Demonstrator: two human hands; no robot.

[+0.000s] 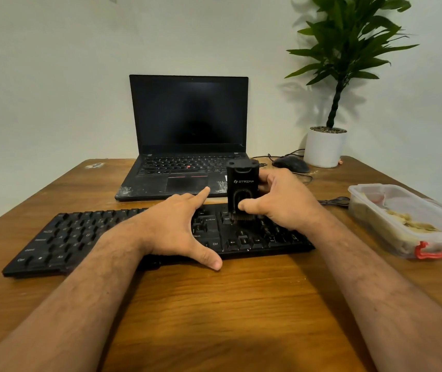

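Note:
A black external keyboard (74, 237) lies across the wooden table (214, 318) in front of me. My left hand (176, 226) rests flat on its middle with fingers spread, thumb hanging over the near edge. My right hand (281, 202) grips a black upright block-shaped tool (242, 183) with white lettering. The tool's bristled lower end stands on the keys at the keyboard's right part, above the arrow keys. My thumb presses the tool's front and my fingers wrap round its far side.
An open black laptop (187, 122) with a dark screen stands behind the keyboard. A black mouse (291, 165) and a potted plant (324, 146) sit at the back right. A clear plastic box (402, 218) with a red latch lies at the right edge.

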